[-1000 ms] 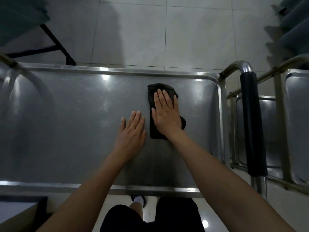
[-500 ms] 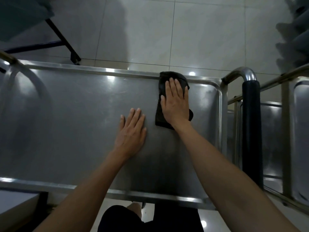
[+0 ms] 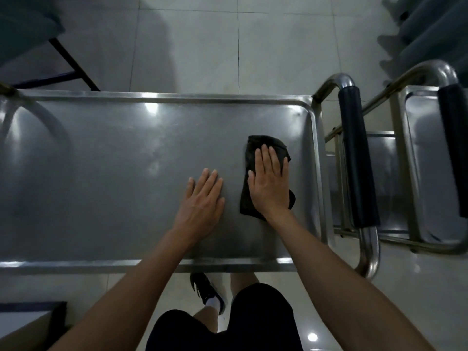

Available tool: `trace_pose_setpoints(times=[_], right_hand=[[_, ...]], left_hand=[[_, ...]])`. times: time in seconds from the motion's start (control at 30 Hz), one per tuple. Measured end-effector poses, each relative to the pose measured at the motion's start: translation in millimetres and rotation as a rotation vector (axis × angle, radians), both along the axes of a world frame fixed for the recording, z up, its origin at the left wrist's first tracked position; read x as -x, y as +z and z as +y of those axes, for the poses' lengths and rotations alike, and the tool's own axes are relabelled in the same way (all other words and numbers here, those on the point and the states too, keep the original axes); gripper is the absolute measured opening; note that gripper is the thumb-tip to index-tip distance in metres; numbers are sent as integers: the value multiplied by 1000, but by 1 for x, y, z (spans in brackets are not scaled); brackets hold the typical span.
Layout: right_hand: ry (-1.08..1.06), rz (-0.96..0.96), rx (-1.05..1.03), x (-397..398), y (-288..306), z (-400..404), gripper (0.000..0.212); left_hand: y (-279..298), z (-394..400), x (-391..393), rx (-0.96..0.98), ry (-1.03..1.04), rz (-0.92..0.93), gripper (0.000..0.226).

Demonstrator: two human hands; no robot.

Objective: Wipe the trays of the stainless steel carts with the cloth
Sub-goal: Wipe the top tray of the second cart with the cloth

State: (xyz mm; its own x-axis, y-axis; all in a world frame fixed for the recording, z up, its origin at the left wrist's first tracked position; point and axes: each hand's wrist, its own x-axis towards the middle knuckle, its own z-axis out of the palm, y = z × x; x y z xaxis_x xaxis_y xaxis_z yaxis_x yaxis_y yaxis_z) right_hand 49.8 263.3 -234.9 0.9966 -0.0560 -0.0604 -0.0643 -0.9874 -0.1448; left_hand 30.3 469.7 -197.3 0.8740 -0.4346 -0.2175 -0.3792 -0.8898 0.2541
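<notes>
- Compared with half a second ago, your right hand (image 3: 268,182) and the cloth (image 3: 255,153) under it sit nearer to you: then the cloth reached the far rim of the tray, now a bare strip of steel shows between cloth and rim.
- Your left hand (image 3: 202,198) lies in the same spot as before, flat on the tray floor just left of the cloth and not touching it.
- Grip state, right hand: fingers straight and together, palm pressing the cloth flat; no fingers curl round it.
- Grip state, left hand: fingers straight, holding nothing, bracing on the steel.
- Location of the cloth: dark, folded, on the right part of the top tray (image 3: 101,173), near its right rim and beside the padded handle (image 3: 357,158).
- Progress, as a judgement: wiping of this tray is under way at its right end. The steel shows no clear line between wiped and unwiped areas, so you cannot tell how much of it is done.
- Remaining work, as a judgement: treat the wide left part of this tray as still to be covered.
- A second cart (image 3: 425,173) stands close on the right with its own trays; no cloth or hand is on it, so count those trays as pending too.
- Lower shelves of the near cart are hidden by the top tray; their state cannot be read.
</notes>
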Motion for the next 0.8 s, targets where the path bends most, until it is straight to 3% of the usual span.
trace_pose_setpoints(times=[0.43, 0.8], right_hand=[[2, -24, -11, 124, 1, 39, 61], [-36, -40, -17, 141, 0, -3, 61]], left_hand=[[2, 37, 86, 7, -72, 18, 62], [6, 25, 88, 36, -147, 11, 60]])
